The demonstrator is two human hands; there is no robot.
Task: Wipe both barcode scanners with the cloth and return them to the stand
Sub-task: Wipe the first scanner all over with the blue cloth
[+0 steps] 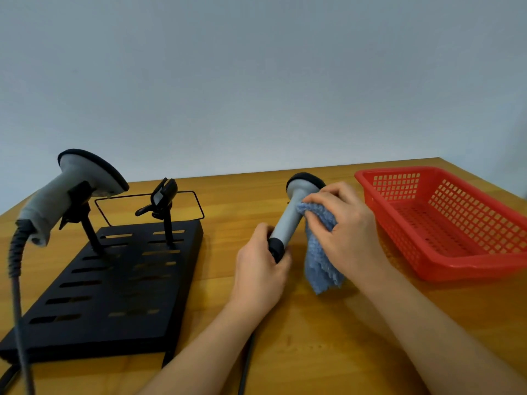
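Left hand point(261, 269) grips the dark lower end of a grey barcode scanner point(293, 212), fingers curled round the handle, holding it tilted with the head pointing away and up above the wooden table point(313, 337). Right hand point(345, 226) pinches a blue cloth point(319, 252) against the scanner's neck, just below the head; the rest of the cloth hangs down beside the handle. Second scanner point(71, 192) sits clipped in the left holder of the black slotted stand point(114, 286), cable point(17, 280) trailing off its handle toward the near edge. The stand's right holder point(164, 198) carries nothing. Red mesh basket point(445, 220) stands to the right of the hands.
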